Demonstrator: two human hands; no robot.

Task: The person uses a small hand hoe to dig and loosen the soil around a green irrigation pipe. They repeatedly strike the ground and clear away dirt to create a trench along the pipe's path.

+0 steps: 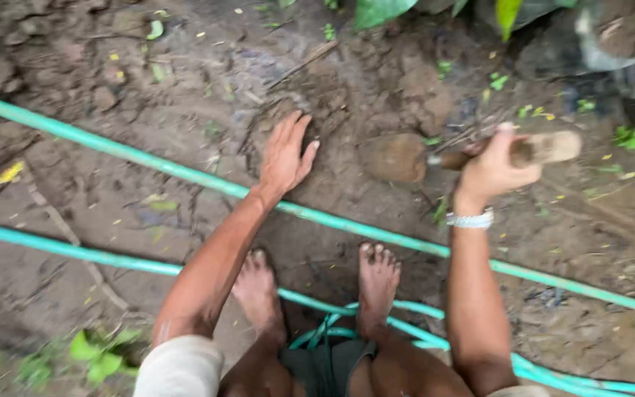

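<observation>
- Clenched around the wooden handle [545, 149] of a small trowel [406, 157], the right hand [495, 170] holds the tool low over the muddy ground [185, 110], its mud-caked blade pointing left and lying on or just above the soil; motion blur hides which
- Released and flat, the left hand [285, 156] spreads its fingers on the earth just left of the blade, palm down, grasping nothing
- Between hand and blade lies a patch of dark, loosened soil
- On the right wrist sits a pale beaded bracelet [470, 220]
- One green hose [148, 163] runs aslant from the upper left to the lower right, passing under both forearms, just short of the wrists
- Another green hose [53, 246] crosses lower down, runs beneath the bare feet [376, 283] and loops near the knees
- Both feet stand on the mud between the arms, toes towards the trowel
- Green leaves [376, 10] hang in at the top edge, and small weeds [97, 353] grow at the lower left
- Scattered yellow and green leaf scraps dot the soil
</observation>
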